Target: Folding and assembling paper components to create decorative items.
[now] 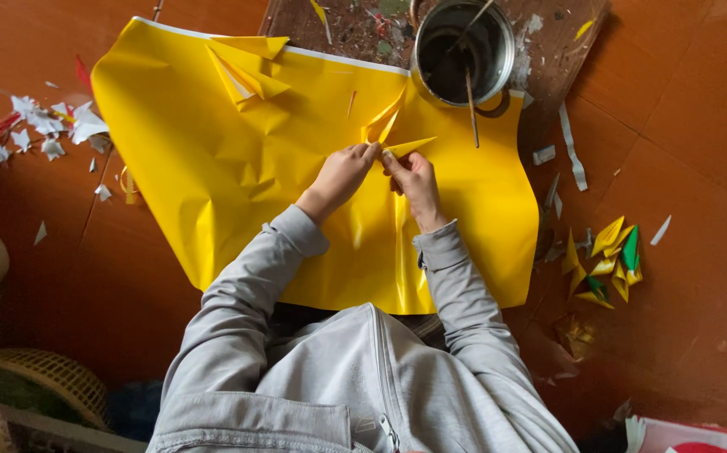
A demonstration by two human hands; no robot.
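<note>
Above the large yellow sheet [238,193], below the metal pot [462,52], left hand [340,178] and right hand [412,178] both pinch 1 small yellow folded paper piece [407,148]. It looks light, thin, easily creased; grip at edges.

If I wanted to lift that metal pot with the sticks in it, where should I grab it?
Probably by the rim of the metal pot, from its left side. The pot stands upright and open-topped on the stained board, and the thin sticks lean out over its near and far right edges, so the left rim looks free. No handle can be made out from above.
</note>
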